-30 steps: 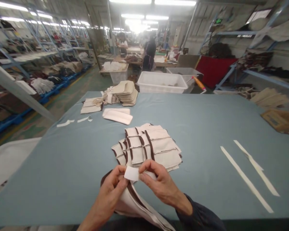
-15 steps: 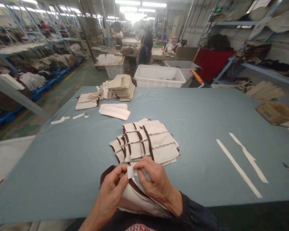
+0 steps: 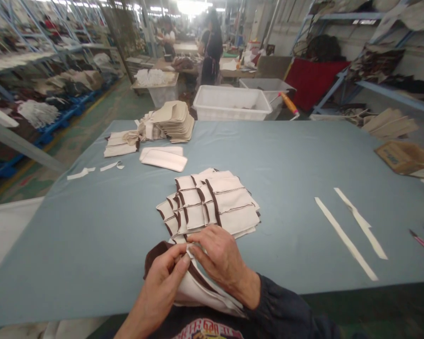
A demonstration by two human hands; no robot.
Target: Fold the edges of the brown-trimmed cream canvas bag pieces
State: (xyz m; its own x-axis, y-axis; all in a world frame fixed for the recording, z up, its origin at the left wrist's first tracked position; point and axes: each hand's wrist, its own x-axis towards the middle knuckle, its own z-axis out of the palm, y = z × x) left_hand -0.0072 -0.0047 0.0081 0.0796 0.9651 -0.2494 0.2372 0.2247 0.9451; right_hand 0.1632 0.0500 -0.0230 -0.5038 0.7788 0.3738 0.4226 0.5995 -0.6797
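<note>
Nothing can really be read tbh, since the lettering [image 3: 212, 328] on the near dark shirt [image 3: 189, 316] and the print [image 3: 395, 153] on the right-hand cardboard box [image 3: 408, 162] are too blurred.

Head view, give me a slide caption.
Left hand and right hand meet at brown-edged cream fabric near overlapping cream fabric panels.

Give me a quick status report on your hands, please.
Left hand pinching white piece, mostly hidden; right hand at it. Brown-trimmed cloth beneath. Layered cream pieces just beyond.
</note>
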